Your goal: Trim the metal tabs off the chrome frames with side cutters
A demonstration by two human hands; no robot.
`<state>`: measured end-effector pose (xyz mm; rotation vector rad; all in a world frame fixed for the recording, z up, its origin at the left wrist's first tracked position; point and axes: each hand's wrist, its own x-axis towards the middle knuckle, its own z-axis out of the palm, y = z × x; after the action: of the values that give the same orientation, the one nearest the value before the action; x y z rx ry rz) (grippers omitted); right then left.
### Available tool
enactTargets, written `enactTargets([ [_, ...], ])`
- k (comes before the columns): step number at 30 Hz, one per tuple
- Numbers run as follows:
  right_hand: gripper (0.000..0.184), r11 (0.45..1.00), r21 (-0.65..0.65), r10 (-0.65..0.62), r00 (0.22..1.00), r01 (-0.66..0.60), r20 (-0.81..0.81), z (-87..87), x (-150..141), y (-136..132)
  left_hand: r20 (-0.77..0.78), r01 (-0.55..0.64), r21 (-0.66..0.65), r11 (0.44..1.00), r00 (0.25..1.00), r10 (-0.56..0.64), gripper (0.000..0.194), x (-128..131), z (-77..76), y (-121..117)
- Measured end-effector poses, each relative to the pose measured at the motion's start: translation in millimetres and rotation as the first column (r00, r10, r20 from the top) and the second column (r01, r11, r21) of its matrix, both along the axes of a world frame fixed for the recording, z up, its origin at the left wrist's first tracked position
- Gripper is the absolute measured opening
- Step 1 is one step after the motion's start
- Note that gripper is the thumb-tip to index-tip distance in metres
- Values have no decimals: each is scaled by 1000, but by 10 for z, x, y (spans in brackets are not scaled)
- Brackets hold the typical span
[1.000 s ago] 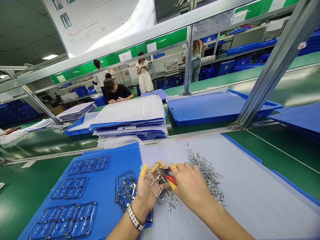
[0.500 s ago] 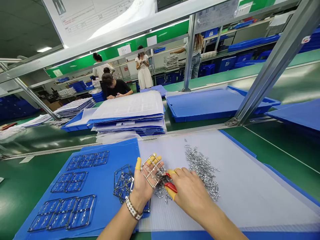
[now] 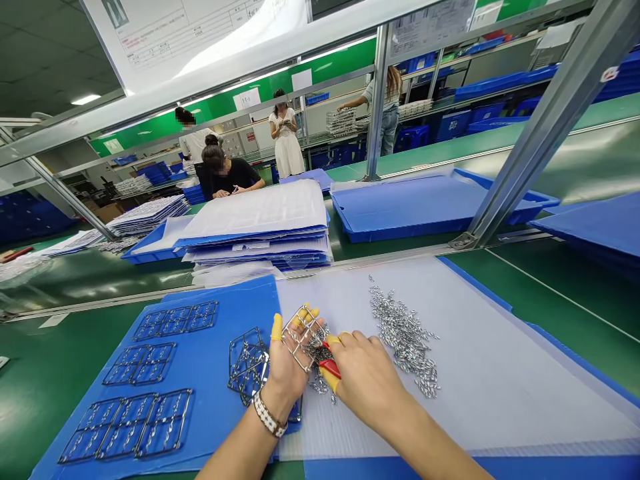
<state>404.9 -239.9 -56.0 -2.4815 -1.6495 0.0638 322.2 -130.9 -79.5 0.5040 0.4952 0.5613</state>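
My left hand [image 3: 289, 363], palm up with yellow finger covers, holds a small square metal wire frame [image 3: 301, 339] with twisted bars across its fingers. Yellow covers also show on my right hand [image 3: 363, 373], which is closed around red-handled pliers [image 3: 330, 367]. Their jaws are close to the frame's right side and hard to make out. Beneath the hands lies a small heap of twisted metal pieces [image 3: 320, 387], and a larger pile of twisted pieces [image 3: 407, 340] spreads to the right. Left of my left hand, loose wire frames [image 3: 246, 363] overlap in a heap.
Rows of joined wire frames [image 3: 125, 425] lie on a blue sheet [image 3: 210, 393] at left. A translucent white sheet [image 3: 500, 380] covers the right side. Behind stand stacked sheets [image 3: 255, 217], a blue tray [image 3: 400, 207] and a slanted metal post [image 3: 545, 127]. Several people are farther back.
Both hands have shifted slightly left and up in view, staying together. The right hand with the pliers has come closer to the frame. The camera view has tilted a little.
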Motion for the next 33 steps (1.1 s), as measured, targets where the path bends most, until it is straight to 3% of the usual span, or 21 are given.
enactTargets([
  [8, 21, 1000, -2, -7, 1000, 7, -6, -1, 1, 26, 3, -108, 70, 992, 994, 108, 50, 25, 4, -56],
  [16, 22, 999, 36, 8, 999, -7, -34, -67, -8, 35, 3, -117, 41, 992, 993, 117, 50, 17, -5, -25],
  [25, 27, 999, 45, 21, 998, -18, -59, -78, 2, 43, -33, -153, 106, 982, 987, 157, 47, 24, -2, -56],
  [33, 22, 1000, 12, 2, 1000, -2, 15, -45, -73, 81, -43, -167, 130, 977, 984, 174, 46, 32, -45, -35],
])
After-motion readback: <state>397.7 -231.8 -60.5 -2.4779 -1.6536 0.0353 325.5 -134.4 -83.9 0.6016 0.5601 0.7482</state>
